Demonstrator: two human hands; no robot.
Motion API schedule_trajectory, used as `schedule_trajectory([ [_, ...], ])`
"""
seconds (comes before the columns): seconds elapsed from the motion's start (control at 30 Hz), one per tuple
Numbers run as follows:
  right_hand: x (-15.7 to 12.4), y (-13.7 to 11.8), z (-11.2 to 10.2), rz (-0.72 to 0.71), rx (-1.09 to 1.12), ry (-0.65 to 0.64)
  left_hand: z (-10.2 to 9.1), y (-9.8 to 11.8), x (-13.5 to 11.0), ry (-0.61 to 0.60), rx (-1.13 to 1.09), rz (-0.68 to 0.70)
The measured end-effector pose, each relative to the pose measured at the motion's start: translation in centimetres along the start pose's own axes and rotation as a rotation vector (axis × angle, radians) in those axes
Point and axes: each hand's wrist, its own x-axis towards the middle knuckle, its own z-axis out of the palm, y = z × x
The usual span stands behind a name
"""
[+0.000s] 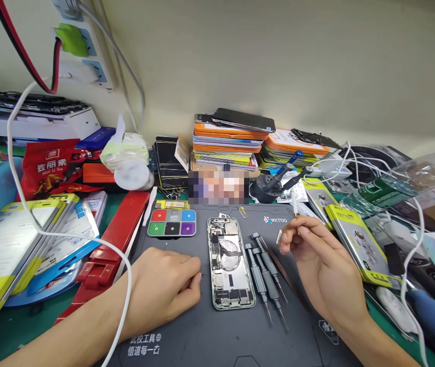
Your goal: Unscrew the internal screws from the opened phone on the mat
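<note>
An opened phone [225, 260] lies on a dark grey mat [186, 331], its boards, round coil and internal parts exposed. My left hand [171, 285] rests on the mat just left of the phone, its fingers curled into a loose fist with nothing showing in it. Raised over the right side of the mat, my right hand [324, 260] pinches a thin white stick [295, 204] between thumb and fingertips; its lower end is hidden by the fingers. Between the phone and that hand lie several grey screwdrivers [265, 280], tips pointing down the mat.
A colored screw tray [172, 223] sits at the mat's upper left. A red tool [113, 255] and yellow battery boxes [14, 250] crowd the left. Behind stand stacked boxes [225, 145] and a black tool holder [265, 191]. A white cable [125, 285] hangs across my left forearm.
</note>
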Motion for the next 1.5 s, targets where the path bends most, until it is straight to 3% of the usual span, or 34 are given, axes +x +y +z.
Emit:
schedule_trajectory([
  [0.93,-0.28,0.54,0.29,0.052,0.0,-0.107,0.15,-0.01,0.0,0.011,0.029,0.001],
  [1.5,-0.48,0.36,0.07,0.032,0.016,-0.089,0.15,-0.05,-0.1,-0.01,0.018,-0.018],
])
